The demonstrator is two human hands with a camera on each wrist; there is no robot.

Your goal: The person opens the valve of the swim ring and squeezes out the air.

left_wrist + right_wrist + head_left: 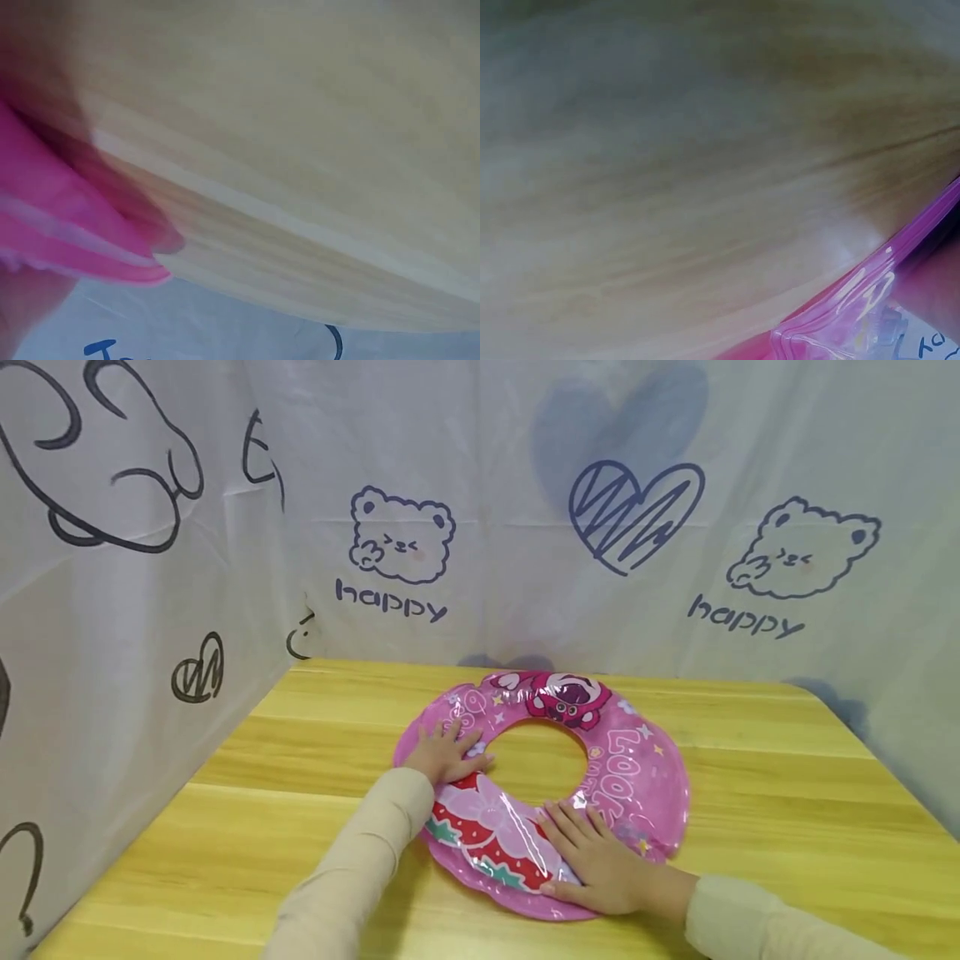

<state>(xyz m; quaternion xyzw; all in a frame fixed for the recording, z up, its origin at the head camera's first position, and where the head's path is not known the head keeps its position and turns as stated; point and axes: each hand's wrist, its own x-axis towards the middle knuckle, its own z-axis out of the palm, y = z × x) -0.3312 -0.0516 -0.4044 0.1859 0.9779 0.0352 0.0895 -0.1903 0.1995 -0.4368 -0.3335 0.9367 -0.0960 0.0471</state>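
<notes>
A pink inflatable swim ring (645, 777) with a bear, strawberries and lettering printed on it lies flat on the wooden table, puffed with air. My left hand (447, 755) rests on its left side with the fingers spread. On the near right part of the ring, my right hand (600, 864) presses down, fingers straight and thumb out to the side. In the left wrist view the ring's pink edge (67, 217) shows beside part of the hand. The right wrist view catches a shiny pink seam (855, 300) of the ring at the lower right.
The wooden table (765, 760) has a rounded far right corner. Behind it hangs a white sheet (510, 585) with drawn bears, hearts and the word "happy". Another white sheet (135, 635) with black drawings borders the left side.
</notes>
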